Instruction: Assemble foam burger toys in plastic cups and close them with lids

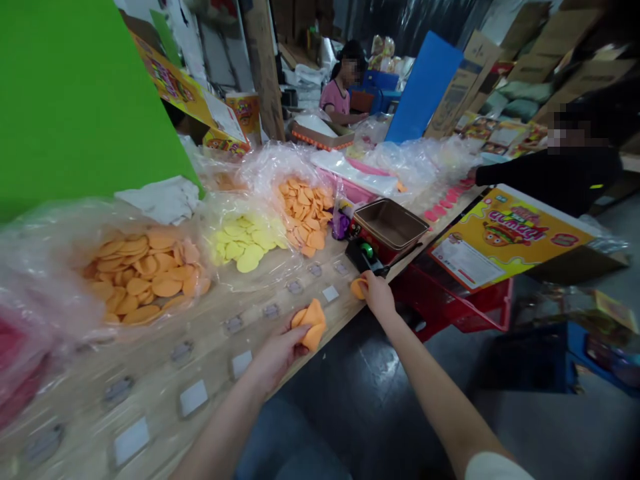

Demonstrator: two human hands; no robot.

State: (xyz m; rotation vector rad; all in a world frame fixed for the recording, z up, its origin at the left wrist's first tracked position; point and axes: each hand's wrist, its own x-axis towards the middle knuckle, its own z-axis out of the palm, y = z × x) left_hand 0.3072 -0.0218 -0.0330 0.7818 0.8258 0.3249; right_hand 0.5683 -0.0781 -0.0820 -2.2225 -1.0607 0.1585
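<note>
My left hand [278,355] is closed around several thin orange foam-like discs [314,325], fanned out over the table's front edge. Pinched in the fingers of my right hand [379,297] is an orange disc [358,289], just above the table edge. Close beyond that hand stands a black holder with a green roll [367,250], against an open brown-lined box [393,223]. Along the table, a row of white squares [193,398] runs beside a row of small greyish patches [183,351].
Clear plastic bags hold orange discs [150,270], yellow discs [243,240] and more orange discs [305,210]. A green panel [85,100] rises at left. A red crate [480,313] and printed yellow carton [505,233] stand at right. Co-workers sit at the back [337,93] and right [555,170].
</note>
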